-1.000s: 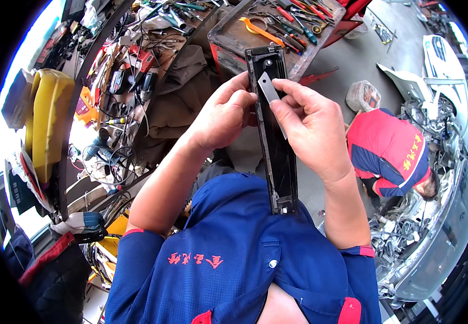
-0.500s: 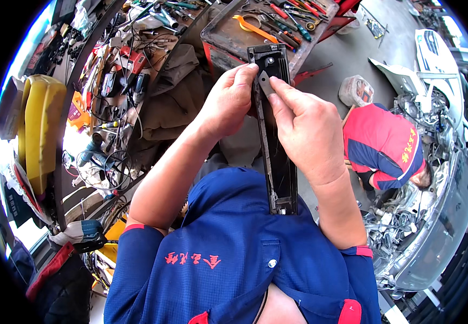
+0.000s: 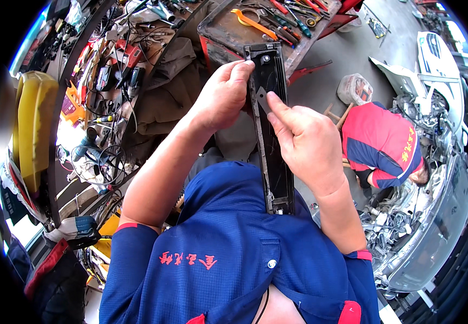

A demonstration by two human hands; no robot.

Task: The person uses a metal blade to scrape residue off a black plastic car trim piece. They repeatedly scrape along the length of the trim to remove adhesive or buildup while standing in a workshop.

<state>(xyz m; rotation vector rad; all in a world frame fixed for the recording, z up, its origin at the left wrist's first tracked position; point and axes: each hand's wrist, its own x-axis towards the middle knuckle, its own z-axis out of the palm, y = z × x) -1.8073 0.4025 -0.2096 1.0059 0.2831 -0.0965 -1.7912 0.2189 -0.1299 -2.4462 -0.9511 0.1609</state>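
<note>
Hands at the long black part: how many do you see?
2. The left hand grips the long black part near its upper left edge; the right hand, lower, holds the flat grey blade over it. Anything behind the part is hidden.

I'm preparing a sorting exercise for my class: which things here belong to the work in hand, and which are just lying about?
In the work:
- left hand
- right hand
- long black part
- flat grey strip

Apparently just lying about:
- orange tool
- clear tub
</note>
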